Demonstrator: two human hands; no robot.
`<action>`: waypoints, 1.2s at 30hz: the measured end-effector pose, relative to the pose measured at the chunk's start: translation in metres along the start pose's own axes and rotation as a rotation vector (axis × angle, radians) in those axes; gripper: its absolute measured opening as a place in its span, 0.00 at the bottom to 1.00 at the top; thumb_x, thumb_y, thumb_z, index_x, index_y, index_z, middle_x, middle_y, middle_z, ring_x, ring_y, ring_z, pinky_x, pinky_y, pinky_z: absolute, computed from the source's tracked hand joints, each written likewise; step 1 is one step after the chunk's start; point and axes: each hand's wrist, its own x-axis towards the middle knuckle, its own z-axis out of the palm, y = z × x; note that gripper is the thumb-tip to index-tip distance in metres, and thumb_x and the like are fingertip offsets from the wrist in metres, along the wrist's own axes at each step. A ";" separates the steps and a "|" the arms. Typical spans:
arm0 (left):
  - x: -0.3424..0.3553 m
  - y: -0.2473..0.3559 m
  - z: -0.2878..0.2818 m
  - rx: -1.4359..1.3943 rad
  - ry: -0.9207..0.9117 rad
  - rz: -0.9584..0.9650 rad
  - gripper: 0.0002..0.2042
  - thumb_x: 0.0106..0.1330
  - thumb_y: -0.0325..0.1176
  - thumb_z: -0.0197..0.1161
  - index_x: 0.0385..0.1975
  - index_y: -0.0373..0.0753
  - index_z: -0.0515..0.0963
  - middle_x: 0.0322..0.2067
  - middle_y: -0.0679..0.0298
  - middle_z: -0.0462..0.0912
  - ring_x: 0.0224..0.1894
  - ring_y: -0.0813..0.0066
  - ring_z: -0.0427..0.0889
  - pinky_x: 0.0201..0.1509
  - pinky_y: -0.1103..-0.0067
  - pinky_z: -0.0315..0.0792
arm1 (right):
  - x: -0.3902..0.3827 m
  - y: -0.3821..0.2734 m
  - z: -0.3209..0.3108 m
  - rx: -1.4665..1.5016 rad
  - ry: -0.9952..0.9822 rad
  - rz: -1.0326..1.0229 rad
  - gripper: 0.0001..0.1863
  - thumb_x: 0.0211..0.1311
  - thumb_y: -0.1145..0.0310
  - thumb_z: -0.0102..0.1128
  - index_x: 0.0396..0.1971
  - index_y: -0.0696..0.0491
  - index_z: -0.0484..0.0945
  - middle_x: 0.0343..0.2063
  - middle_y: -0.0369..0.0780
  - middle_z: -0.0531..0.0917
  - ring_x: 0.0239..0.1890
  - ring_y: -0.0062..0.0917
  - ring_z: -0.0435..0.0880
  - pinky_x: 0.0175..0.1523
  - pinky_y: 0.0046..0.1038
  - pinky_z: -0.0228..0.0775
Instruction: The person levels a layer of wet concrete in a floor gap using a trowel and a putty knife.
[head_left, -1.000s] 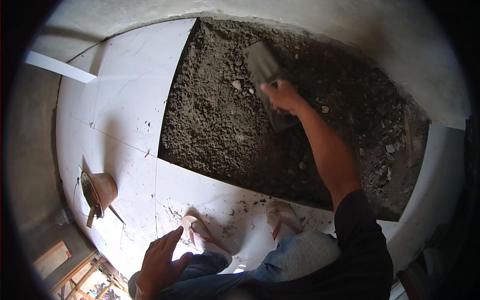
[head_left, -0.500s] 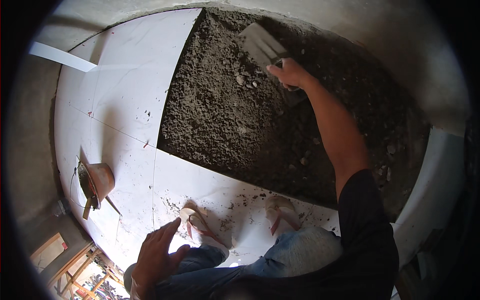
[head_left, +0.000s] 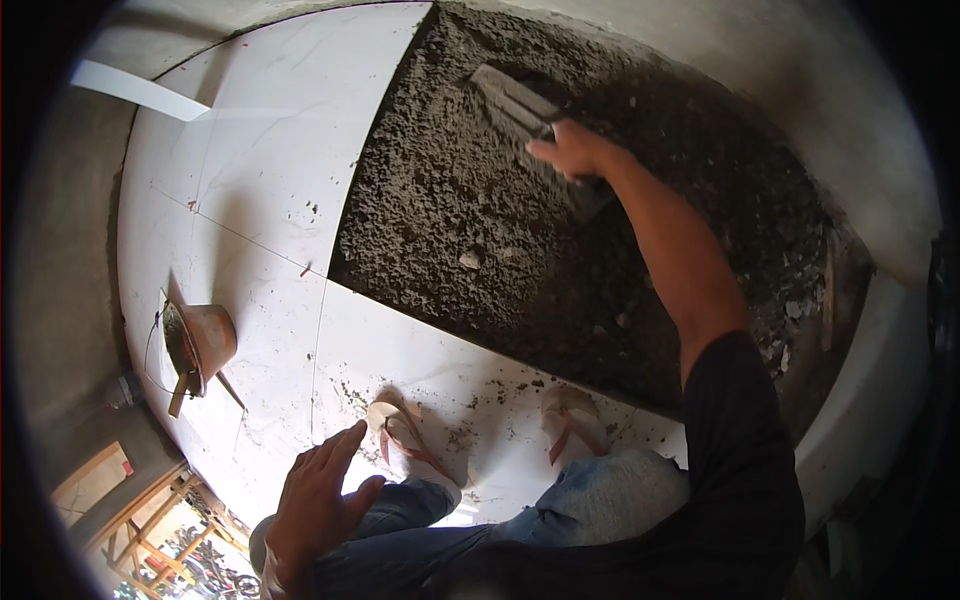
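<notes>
My right hand (head_left: 580, 150) reaches far forward, its fingers wrapped round the handle of a flat plasterer's float (head_left: 515, 103). The float's grey, ridged blade rests on the rough, damp mortar bed (head_left: 430, 210); the handle itself is mostly hidden by the hand. A pale stone (head_left: 470, 259) lies on the mortar nearer to me. Above my left knee hovers my left hand (head_left: 325, 495), holding nothing, with the thumb apart from the fingers.
Large white tiles (head_left: 270, 110) border the mortar on the left and near side, crumbs scattered over them. An orange bucket (head_left: 212, 345) with a wooden-handled tool stands at the left. A white strip (head_left: 140, 92) lies beyond. A bare wall (head_left: 800, 80) rises behind. My sandalled feet stand on the tiles.
The float has tilted, and its blade shows narrower than before. A stone cluster near the float is gone from sight; one stone now shows nearer me. The view has shifted slightly.
</notes>
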 end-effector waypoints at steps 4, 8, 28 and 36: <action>-0.006 0.007 -0.004 0.003 0.004 -0.027 0.31 0.60 0.39 0.66 0.62 0.37 0.64 0.55 0.50 0.75 0.57 0.53 0.74 0.60 0.65 0.67 | -0.056 -0.012 -0.006 -0.037 -0.179 -0.003 0.37 0.65 0.49 0.56 0.56 0.71 0.63 0.14 0.41 0.76 0.12 0.25 0.74 0.22 0.32 0.69; -0.001 0.013 -0.005 -0.026 -0.044 -0.009 0.31 0.60 0.39 0.66 0.62 0.37 0.64 0.55 0.51 0.75 0.56 0.53 0.75 0.60 0.66 0.67 | -0.043 0.008 -0.023 0.061 -0.014 0.067 0.40 0.64 0.50 0.56 0.59 0.72 0.59 0.14 0.41 0.75 0.13 0.23 0.74 0.23 0.32 0.70; -0.008 0.004 -0.003 -0.065 0.039 -0.026 0.31 0.59 0.40 0.66 0.62 0.39 0.65 0.54 0.52 0.76 0.55 0.54 0.75 0.60 0.66 0.67 | -0.002 -0.052 0.052 -0.112 -0.388 -0.041 0.31 0.66 0.51 0.54 0.46 0.71 0.69 0.18 0.44 0.79 0.12 0.25 0.76 0.23 0.30 0.72; -0.010 0.002 -0.004 -0.060 -0.023 0.004 0.32 0.62 0.40 0.63 0.65 0.38 0.60 0.56 0.50 0.73 0.55 0.53 0.75 0.59 0.65 0.66 | -0.002 -0.030 0.032 0.224 -0.036 0.062 0.34 0.65 0.50 0.57 0.46 0.75 0.68 0.17 0.45 0.79 0.13 0.23 0.77 0.19 0.29 0.71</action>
